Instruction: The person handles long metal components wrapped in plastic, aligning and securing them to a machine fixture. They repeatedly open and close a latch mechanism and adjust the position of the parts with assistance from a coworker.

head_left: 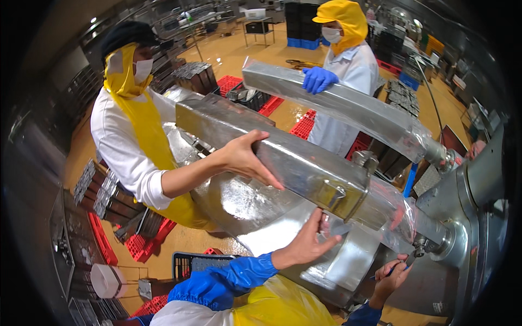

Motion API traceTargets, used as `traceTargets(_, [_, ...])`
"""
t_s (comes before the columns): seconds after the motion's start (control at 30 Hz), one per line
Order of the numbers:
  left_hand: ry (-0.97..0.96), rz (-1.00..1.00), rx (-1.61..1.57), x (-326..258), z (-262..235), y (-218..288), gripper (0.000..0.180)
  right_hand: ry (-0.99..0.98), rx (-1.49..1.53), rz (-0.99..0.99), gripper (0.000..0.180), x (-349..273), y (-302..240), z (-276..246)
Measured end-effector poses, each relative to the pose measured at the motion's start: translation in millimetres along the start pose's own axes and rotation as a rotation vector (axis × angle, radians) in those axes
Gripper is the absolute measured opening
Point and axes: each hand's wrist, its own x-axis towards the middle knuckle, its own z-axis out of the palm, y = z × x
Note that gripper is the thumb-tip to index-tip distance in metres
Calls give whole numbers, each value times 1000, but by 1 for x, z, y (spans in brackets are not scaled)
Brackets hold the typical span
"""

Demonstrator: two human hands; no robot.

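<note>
My left hand (309, 243) is open, fingers spread, just below the near edge of a long metal mould (272, 146). One fingertip reaches up to the mould's edge; I cannot tell if it touches. My right hand (390, 276) is closed around a slim tool with a blue part (404, 266), below the filling nozzle (437, 236). Clear plastic film (389, 212) runs from the mould's end onto this nozzle. A co-worker's bare hand (247, 157) rests on the mould from the left.
A second long mould (337, 100), wrapped in film, lies beyond, under another person's blue-gloved hand (319, 80). Beneath the near mould is a shiny metal table (234, 198). Red crates (144, 247) and stacked metal moulds (109, 195) stand on the left floor. Machine housing (457, 201) fills the right.
</note>
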Motion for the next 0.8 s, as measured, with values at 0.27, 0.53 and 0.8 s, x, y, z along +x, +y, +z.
traceTargets(0.27, [-184,-4,106,-4,31,18,71,58,17,5,44,-2,3,2])
traceTargets(0.53, [-212,163,56,-9,54,10,82,64,15,0,39,-2,7,2])
traceTargets(0.8, [-94,88,-56,-11,59,-5,79,107,-5,-4,38,-1,3,10])
